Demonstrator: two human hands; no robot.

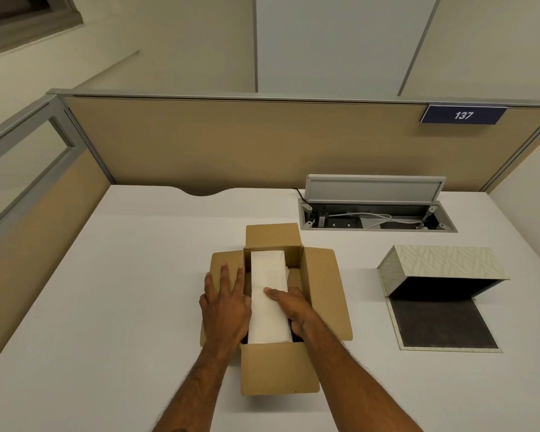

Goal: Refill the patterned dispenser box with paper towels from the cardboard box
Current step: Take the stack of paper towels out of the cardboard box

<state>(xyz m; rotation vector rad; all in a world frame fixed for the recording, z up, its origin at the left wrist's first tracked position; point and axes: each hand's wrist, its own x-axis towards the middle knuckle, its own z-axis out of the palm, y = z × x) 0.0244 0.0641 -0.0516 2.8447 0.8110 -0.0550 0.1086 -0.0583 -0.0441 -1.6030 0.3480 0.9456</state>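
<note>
An open cardboard box (323,291) sits mid-desk with its four flaps folded out. Inside lies a white stack of paper towels (267,275). My right hand (290,308) grips the stack's right side, thumb on top and fingers tucked down beside it. Flat on the left flap rests my left hand (225,304), fingers spread, its thumb side against the stack. The patterned dispenser box (443,263), with a leaf print, lies to the right on its side, its dark interior showing and its lid (443,325) folded flat on the desk.
An open cable hatch (378,218) with its grey cover raised and wires inside is set into the white desk (106,275) behind the boxes. Tan partition panels (231,141) wall the desk at back and left, one carrying a "137" label (463,115).
</note>
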